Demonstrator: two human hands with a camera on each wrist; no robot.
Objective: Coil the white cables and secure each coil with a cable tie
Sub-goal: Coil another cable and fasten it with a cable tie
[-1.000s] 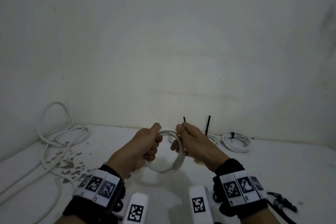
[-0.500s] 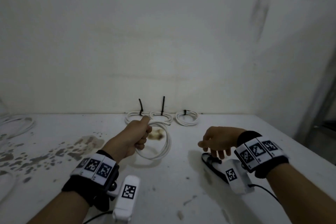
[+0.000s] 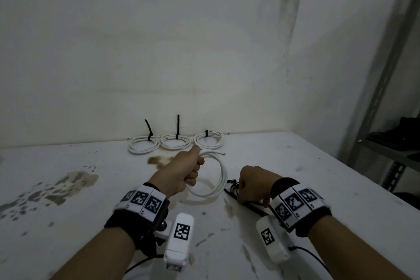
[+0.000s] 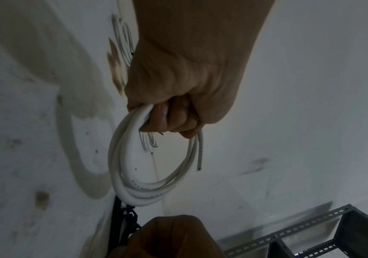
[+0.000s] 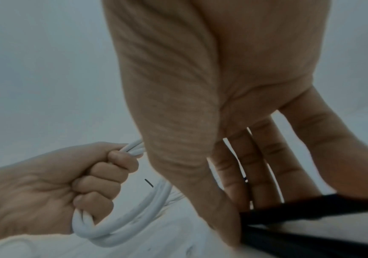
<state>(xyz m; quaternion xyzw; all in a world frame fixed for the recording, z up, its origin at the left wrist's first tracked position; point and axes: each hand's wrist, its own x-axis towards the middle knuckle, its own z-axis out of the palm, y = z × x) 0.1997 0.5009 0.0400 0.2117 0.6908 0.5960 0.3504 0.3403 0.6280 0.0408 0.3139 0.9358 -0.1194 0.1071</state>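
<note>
My left hand [image 3: 188,171] grips a loose white cable coil [image 3: 221,177] in its fist, holding it upright just above the white table [image 3: 68,223]. The left wrist view shows the coil [image 4: 121,165] hanging from the curled fingers [image 4: 169,118], one cut end sticking out. My right hand [image 3: 254,185] is down on the table to the right of the coil, over a small pile of black cable ties [image 3: 231,188]. In the right wrist view its thumb and fingers [image 5: 267,174] pinch one black cable tie [image 5: 300,207].
Three tied white coils [image 3: 143,145] [image 3: 175,142] [image 3: 209,140] lie in a row against the back wall. A grey metal shelf rack [image 3: 386,98] stands beyond the table's right edge. Brown stains [image 3: 75,179] mark the tabletop to the left.
My right hand has let go of the coil and dropped to the black ties on the right. The left hand keeps its grip on the coil. The view swung right.
</note>
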